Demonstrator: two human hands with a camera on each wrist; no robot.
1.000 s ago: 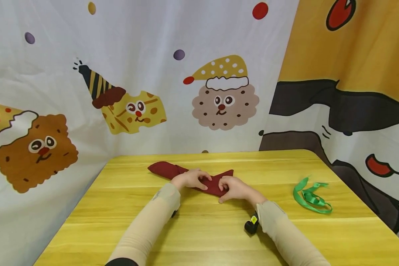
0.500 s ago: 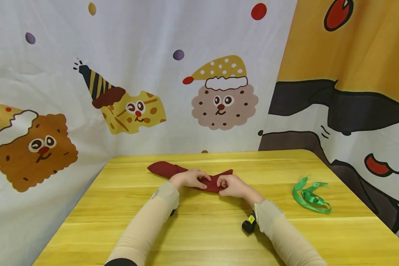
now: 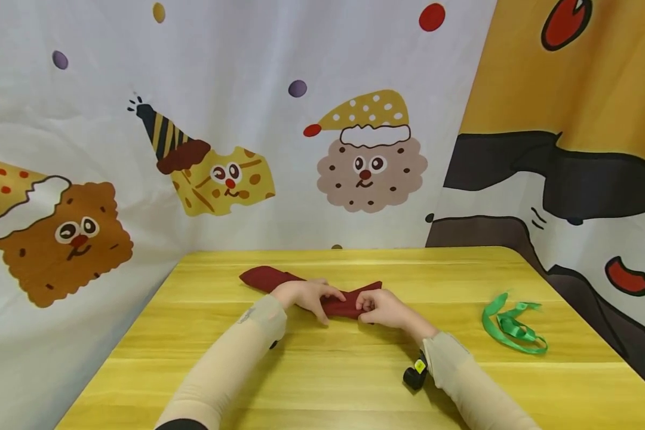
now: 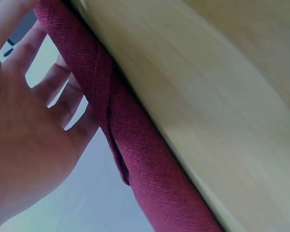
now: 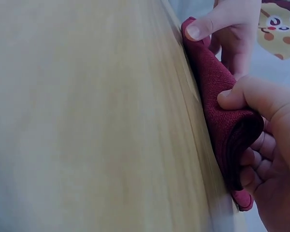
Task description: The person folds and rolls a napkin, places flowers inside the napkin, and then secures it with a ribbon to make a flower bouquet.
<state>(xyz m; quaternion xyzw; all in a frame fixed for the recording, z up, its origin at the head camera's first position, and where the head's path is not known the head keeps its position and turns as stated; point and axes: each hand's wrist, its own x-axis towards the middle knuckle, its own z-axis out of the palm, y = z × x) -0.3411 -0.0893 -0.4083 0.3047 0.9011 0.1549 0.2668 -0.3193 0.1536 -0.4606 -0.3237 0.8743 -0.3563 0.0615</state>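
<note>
A dark red cloth napkin (image 3: 266, 278), folded into a long roll, lies slantwise on the wooden table. My left hand (image 3: 307, 295) holds its middle, thumb on the near side and fingers on the far side. In the left wrist view, the long fingers of that hand (image 4: 36, 130) lie along the roll (image 4: 150, 159), fairly straight. My right hand (image 3: 386, 307) pinches the napkin near its right end. From the right wrist, its thumb (image 5: 234, 99) presses on top of the cloth and the fingers curl behind the open, layered end (image 5: 222, 130).
A loose green ribbon (image 3: 516, 328) lies on the table (image 3: 322, 376) to the right of the hands. Behind the table hangs a white curtain (image 3: 279, 36) printed with cartoon snacks. A small black device (image 3: 415, 373) is worn at the right wrist.
My left thumb has spread away from the index finger toward the near side of the roll. The right thumb has drawn closer to its fingers at the right end. The view has shifted slightly.
</note>
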